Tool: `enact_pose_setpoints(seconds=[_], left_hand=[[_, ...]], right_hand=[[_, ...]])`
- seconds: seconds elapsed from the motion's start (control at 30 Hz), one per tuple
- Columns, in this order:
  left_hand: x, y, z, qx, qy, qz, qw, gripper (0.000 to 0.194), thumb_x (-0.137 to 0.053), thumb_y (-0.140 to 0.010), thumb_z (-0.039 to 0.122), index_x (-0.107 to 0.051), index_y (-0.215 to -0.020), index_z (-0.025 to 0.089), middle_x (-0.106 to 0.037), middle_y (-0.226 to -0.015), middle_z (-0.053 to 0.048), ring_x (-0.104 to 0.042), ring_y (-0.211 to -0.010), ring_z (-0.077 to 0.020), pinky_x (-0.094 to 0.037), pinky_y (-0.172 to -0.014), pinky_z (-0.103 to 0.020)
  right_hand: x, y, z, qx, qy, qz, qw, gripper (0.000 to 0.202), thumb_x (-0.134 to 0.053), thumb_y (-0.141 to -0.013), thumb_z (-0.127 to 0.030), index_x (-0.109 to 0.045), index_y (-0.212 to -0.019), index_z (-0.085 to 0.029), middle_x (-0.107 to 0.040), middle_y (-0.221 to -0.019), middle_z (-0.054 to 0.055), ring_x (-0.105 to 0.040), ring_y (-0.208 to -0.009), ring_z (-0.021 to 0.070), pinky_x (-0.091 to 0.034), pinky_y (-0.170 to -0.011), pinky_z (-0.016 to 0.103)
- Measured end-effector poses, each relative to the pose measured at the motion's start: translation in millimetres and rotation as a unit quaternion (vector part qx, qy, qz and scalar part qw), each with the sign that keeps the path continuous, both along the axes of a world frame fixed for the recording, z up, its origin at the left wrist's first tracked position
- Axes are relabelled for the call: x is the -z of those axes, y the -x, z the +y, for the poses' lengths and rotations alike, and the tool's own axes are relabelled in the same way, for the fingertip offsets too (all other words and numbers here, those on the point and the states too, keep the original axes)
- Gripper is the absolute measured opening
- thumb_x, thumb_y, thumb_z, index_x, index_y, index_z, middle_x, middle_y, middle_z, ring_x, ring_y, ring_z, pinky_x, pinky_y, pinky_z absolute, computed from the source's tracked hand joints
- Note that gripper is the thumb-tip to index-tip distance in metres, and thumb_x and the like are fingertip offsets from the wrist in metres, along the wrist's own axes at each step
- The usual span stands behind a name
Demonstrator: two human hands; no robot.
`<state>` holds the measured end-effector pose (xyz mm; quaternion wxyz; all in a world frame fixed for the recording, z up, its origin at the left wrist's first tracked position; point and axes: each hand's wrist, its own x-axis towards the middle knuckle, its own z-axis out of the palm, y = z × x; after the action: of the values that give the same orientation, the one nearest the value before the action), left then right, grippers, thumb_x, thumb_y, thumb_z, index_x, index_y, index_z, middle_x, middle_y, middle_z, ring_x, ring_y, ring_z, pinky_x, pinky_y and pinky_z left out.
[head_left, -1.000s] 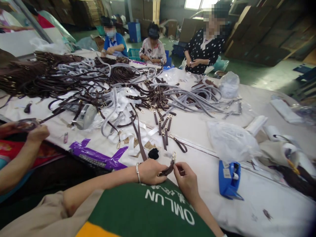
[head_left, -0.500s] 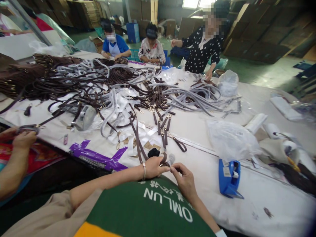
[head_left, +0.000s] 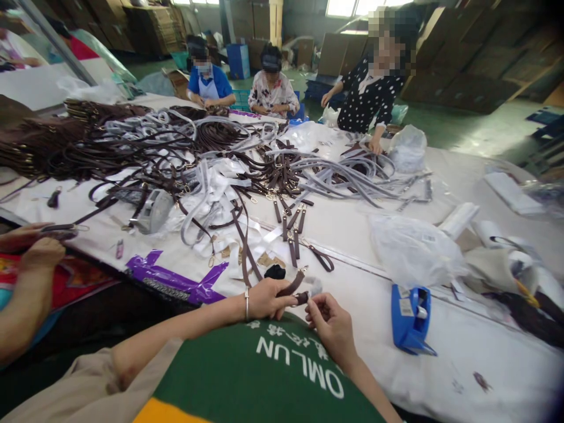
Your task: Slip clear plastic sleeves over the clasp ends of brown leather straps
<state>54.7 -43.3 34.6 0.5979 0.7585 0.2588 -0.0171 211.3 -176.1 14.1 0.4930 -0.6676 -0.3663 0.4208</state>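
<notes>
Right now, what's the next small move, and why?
I'd probably firm up the pinch of the right hand on the greyish translucent piece: its fingertips are at that piece's lower edge, though blur hides how secure the hold is. The left hand grips the brown strap alongside, so it can likely steady things.

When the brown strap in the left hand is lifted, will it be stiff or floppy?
The brown strap probably bends easily, since it curves out of the left hand. It is likely light, being narrow and flat. The golden fitting at its tip may swing.
</notes>
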Motion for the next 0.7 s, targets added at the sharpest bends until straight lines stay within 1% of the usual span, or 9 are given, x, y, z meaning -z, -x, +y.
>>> enact_pose_setpoints(seconds=[0.1, 0.17, 0.23, 0.27, 0.33, 0.4, 0.5, 0.57, 0.7], left_hand=[[-2.6, -3.7, -1.7, 0.073, -0.222, 0.025, 0.972, 0.030, -0.047, -0.087, 0.043, -0.060, -0.091, 0.017, -0.061, -0.066, -0.005, -0.058, -0.059, -0.0167, -0.038, -0.056, -0.022], [-3.7, -6.1, -3.0, 0.138, -0.283, 0.028, 0.949, 0.027, -0.048, -0.086, 0.039, -0.060, -0.094, 0.017, -0.062, -0.071, -0.007, -0.059, -0.064, -0.0202, -0.039, -0.060, -0.024], [-3.6, -7.6, -5.1, 0.168, -0.289, 0.022, 0.942, 0.026, -0.047, -0.086, 0.036, -0.059, -0.097, 0.016, -0.062, -0.072, -0.008, -0.058, -0.064, -0.0210, -0.040, -0.061, -0.025], [-3.1, -7.8, -6.3, 0.161, -0.286, 0.017, 0.945, 0.026, -0.046, -0.087, 0.036, -0.059, -0.098, 0.016, -0.062, -0.072, -0.008, -0.058, -0.064, -0.0209, -0.040, -0.062, -0.026], [-1.0, -7.5, -9.0, 0.115, -0.264, 0.005, 0.958, 0.027, -0.043, -0.088, 0.036, -0.059, -0.095, 0.016, -0.062, -0.073, -0.007, -0.058, -0.066, -0.0196, -0.040, -0.063, -0.025], [1.8, -7.1, -11.8, 0.062, -0.201, -0.007, 0.978, 0.029, -0.038, -0.091, 0.036, -0.058, -0.091, 0.015, -0.060, -0.070, -0.004, -0.057, -0.063, -0.0164, -0.040, -0.062, -0.023], [4.9, -9.0, -15.6, 0.022, -0.126, -0.010, 0.992, 0.029, -0.034, -0.093, 0.035, -0.055, -0.091, 0.015, -0.057, -0.061, -0.001, -0.055, -0.057, -0.0135, -0.040, -0.057, -0.021], [5.0, -12.9, -17.1, 0.023, -0.183, 0.012, 0.983, 0.027, -0.037, -0.091, 0.035, -0.054, -0.092, 0.014, -0.059, -0.066, -0.003, -0.057, -0.062, -0.0153, -0.041, -0.060, -0.022], [3.1, -22.3, -18.0, 0.099, -0.338, 0.089, 0.932, 0.026, -0.040, -0.089, 0.035, -0.055, -0.097, 0.015, -0.062, -0.075, -0.007, -0.060, -0.068, -0.0198, -0.042, -0.063, -0.026]], right_hand=[[8.6, -1.9, 2.4, 0.013, 0.046, 0.071, 0.996, 0.037, -0.058, -0.076, -0.057, -0.056, -0.076, -0.019, -0.063, -0.066, 0.004, -0.059, -0.054, 0.0172, -0.049, -0.047, 0.028], [13.6, -3.1, 3.6, 0.027, 0.069, 0.096, 0.993, 0.039, -0.057, -0.076, -0.057, -0.055, -0.075, -0.018, -0.063, -0.066, 0.004, -0.059, -0.054, 0.0171, -0.049, -0.046, 0.028], [14.4, -2.7, 3.1, 0.032, 0.072, 0.087, 0.993, 0.037, -0.058, -0.076, -0.056, -0.055, -0.076, -0.019, -0.062, -0.064, 0.003, -0.059, -0.054, 0.0173, -0.049, -0.046, 0.027], [12.9, -1.8, 2.0, 0.027, 0.064, 0.077, 0.995, 0.035, -0.058, -0.077, -0.054, -0.055, -0.077, -0.019, -0.061, -0.063, 0.002, -0.059, -0.054, 0.0174, -0.049, -0.046, 0.027], [7.5, 0.5, -1.1, 0.006, 0.035, 0.053, 0.998, 0.030, -0.059, -0.079, -0.050, -0.055, -0.079, -0.020, -0.061, -0.064, 0.001, -0.059, -0.055, 0.0169, -0.050, -0.050, 0.028], [1.8, 2.8, -4.3, -0.015, 0.002, 0.030, 0.999, 0.025, -0.058, -0.081, -0.045, -0.056, -0.081, -0.021, -0.061, -0.067, 0.001, -0.060, -0.056, 0.0161, -0.050, -0.053, 0.027], [-0.6, 5.1, -6.1, -0.020, -0.013, 0.006, 1.000, 0.022, -0.057, -0.082, -0.043, -0.058, -0.082, -0.021, -0.062, -0.069, 0.002, -0.061, -0.058, 0.0161, -0.051, -0.055, 0.027], [2.7, 6.1, -5.2, -0.006, -0.003, 0.005, 1.000, 0.024, -0.057, -0.082, -0.044, -0.058, -0.082, -0.021, -0.062, -0.067, 0.002, -0.060, -0.056, 0.0159, -0.050, -0.052, 0.026], [13.6, 5.8, -4.1, 0.027, 0.029, 0.024, 0.999, 0.028, -0.059, -0.080, -0.047, -0.056, -0.078, -0.020, -0.061, -0.065, 0.002, -0.055, -0.049, 0.0131, -0.043, -0.042, 0.023]])
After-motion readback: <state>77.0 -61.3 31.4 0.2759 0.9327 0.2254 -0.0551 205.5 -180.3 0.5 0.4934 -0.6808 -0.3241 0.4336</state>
